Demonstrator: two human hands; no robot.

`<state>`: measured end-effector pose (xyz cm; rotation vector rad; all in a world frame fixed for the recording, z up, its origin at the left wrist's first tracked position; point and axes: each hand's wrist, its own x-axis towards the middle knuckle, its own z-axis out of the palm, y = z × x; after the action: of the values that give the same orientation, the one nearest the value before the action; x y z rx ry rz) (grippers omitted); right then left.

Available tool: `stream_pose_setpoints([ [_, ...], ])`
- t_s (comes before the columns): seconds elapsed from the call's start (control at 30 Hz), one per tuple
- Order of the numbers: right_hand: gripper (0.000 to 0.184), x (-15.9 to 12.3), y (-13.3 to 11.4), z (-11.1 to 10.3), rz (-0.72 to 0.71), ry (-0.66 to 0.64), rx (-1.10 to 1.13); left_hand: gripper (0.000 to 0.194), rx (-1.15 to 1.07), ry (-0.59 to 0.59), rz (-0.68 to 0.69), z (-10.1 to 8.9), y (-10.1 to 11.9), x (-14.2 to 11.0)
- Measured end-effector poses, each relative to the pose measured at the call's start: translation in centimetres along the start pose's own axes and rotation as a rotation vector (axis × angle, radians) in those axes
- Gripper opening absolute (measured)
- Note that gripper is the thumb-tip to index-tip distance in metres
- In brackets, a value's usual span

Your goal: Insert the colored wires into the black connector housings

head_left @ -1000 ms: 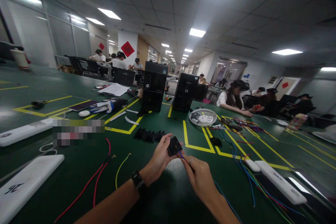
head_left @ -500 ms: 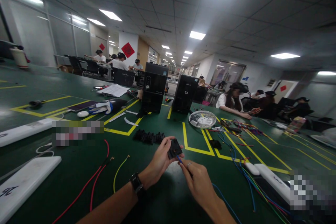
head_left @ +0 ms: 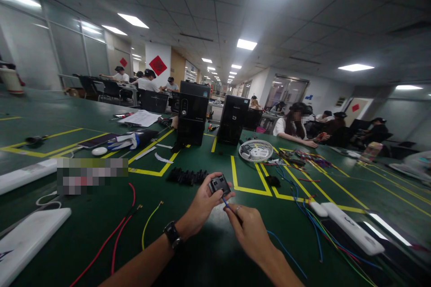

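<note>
My left hand (head_left: 204, 195), with a black watch on the wrist, holds a small black plastic block (head_left: 219, 184) with square openings on its face. The thumb presses the block's lower side. Pinched in my right hand (head_left: 247, 228) is a blue wire (head_left: 225, 202), its end at the lower edge of the block. Whether the wire's tip sits inside an opening I cannot tell. The wire's far part comes out beyond the right wrist onto the green table. Just behind my left hand lies a row of similar black pieces (head_left: 187, 176).
Red wires (head_left: 116, 233) and a short yellow wire (head_left: 144, 228) lie at left. A white basket (head_left: 256, 150) stands beyond my right hand. Two black computer cases (head_left: 192, 114) rise at the back. White power banks lie on both sides. A co-worker (head_left: 294, 125) sits at the right.
The black block has turned in my left hand, so more of its face with openings shows. The left thumb now lies across its lower side. The view has shifted slightly.
</note>
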<state>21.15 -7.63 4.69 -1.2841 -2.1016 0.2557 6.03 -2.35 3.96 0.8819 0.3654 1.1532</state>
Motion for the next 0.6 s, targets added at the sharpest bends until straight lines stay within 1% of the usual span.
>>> stream_pose_setpoints([
  [0.17, 0.03, 0.1, -0.1, 0.3, 0.084, 0.003, 0.026, 0.055, -0.012, -0.007, -0.017, 0.4, 0.2, -0.3],
  [0.3, 0.024, 0.2, -0.4, 0.4, 0.145, 0.038, 0.131, 0.075, -0.002, 0.017, -0.045, 0.6, 0.3, -0.3],
  [0.37, 0.023, 0.2, -0.7, 0.4, 0.164, 0.034, 0.181, 0.079, -0.02, 0.018, -0.02, 0.5, 0.3, -0.2],
  [0.4, 0.024, 0.2, -0.9, 0.4, 0.17, 0.022, 0.199, 0.074, -0.037, 0.026, 0.007, 0.4, 0.2, -0.1],
  [0.5, 0.029, 0.2, -1.2, 0.9, 0.176, -0.031, 0.221, 0.046, -0.084, 0.11, 0.086, 0.1, -0.3, 0.4],
  [0.6, 0.032, 0.1, -1.3, 1.7, 0.148, -0.091, 0.238, 0.037, -0.074, 0.219, 0.085, 0.1, -1.3, 0.8],
])
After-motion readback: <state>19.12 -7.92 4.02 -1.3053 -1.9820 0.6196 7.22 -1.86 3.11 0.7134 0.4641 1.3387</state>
